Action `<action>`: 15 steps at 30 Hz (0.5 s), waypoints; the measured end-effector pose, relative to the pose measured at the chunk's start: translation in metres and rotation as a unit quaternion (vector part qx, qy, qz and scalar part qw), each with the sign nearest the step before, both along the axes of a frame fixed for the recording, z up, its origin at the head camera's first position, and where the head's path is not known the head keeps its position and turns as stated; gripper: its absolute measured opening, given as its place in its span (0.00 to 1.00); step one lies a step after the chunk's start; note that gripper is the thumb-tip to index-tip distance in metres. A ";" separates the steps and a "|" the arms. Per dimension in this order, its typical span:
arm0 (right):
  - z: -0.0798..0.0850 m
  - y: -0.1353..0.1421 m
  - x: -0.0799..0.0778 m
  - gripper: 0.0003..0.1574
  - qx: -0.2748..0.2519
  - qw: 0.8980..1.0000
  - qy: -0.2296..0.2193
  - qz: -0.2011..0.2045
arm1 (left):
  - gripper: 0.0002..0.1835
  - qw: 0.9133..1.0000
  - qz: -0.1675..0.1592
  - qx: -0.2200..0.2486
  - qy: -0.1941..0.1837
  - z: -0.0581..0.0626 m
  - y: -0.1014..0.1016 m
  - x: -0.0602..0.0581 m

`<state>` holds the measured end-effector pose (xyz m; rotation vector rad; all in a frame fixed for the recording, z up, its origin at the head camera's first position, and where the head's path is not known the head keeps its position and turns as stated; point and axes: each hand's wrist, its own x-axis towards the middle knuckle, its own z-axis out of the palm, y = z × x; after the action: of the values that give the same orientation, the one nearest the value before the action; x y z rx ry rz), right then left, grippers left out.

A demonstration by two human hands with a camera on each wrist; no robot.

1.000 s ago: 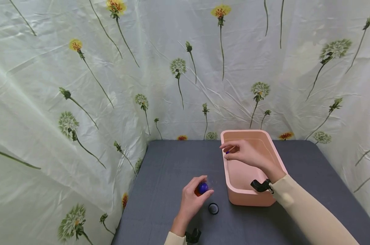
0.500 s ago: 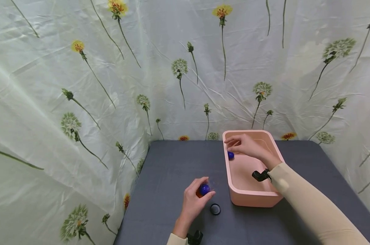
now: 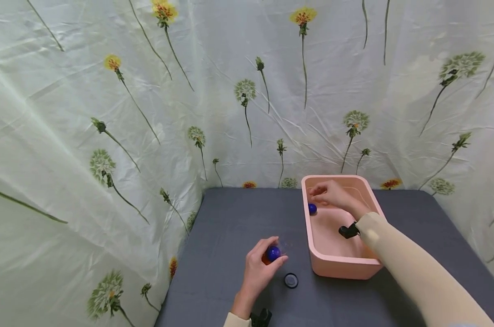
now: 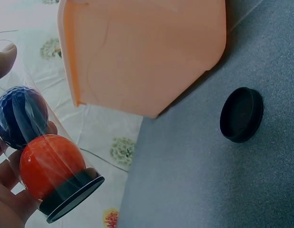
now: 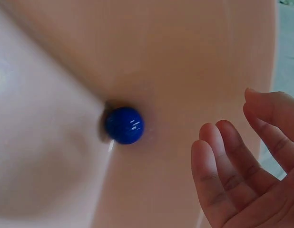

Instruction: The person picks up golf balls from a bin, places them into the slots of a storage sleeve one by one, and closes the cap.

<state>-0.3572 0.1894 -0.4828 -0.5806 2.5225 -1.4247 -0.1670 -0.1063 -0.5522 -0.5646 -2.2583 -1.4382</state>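
Note:
My left hand (image 3: 260, 268) grips a clear plastic tube (image 4: 66, 130) between thumb and fingers. Inside the tube sit a dimpled blue golf ball (image 4: 21, 116) and an orange ball (image 4: 52, 166), the orange one against the black end cap (image 4: 73, 197). My right hand (image 3: 332, 194) is inside the pink bin (image 3: 345, 260), its fingers loosely bent with nothing between them. Below those fingertips a blue ball (image 5: 124, 125) lies in a corner of the bin, apart from the hand in the right wrist view.
A loose black cap (image 4: 241, 115) lies on the dark grey tabletop (image 3: 238, 218), between my left hand and the bin. Behind the table hangs a pale curtain (image 3: 214, 91) printed with dandelions.
My right hand has let go of the blue ball, which dropped into the bin. That hand has since shifted slightly right of the ball. The left hand keeps its grip on the tube.

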 end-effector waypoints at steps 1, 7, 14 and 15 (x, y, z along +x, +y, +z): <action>-0.003 0.001 -0.001 0.14 0.001 1.000 0.001 0.002 | 0.28 1.000 0.001 -0.001 0.000 0.000 -0.001 0.000; -0.017 0.002 -0.012 0.19 0.008 0.999 -0.033 0.008 | 0.28 1.000 0.008 -0.007 0.007 -0.001 -0.002 -0.001; -0.039 0.011 -0.021 0.22 0.046 0.994 -0.098 -0.009 | 0.29 1.000 0.006 -0.004 -0.003 0.001 -0.001 -0.001; -0.042 0.012 -0.021 0.23 0.045 0.993 -0.110 -0.010 | 0.28 1.000 0.006 -0.004 0.000 0.001 -0.001 -0.001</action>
<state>-0.3786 0.2015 -0.5247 -0.3628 2.4085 -1.2957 -0.1681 -0.1069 -0.5511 -0.5524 -2.2646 -1.4238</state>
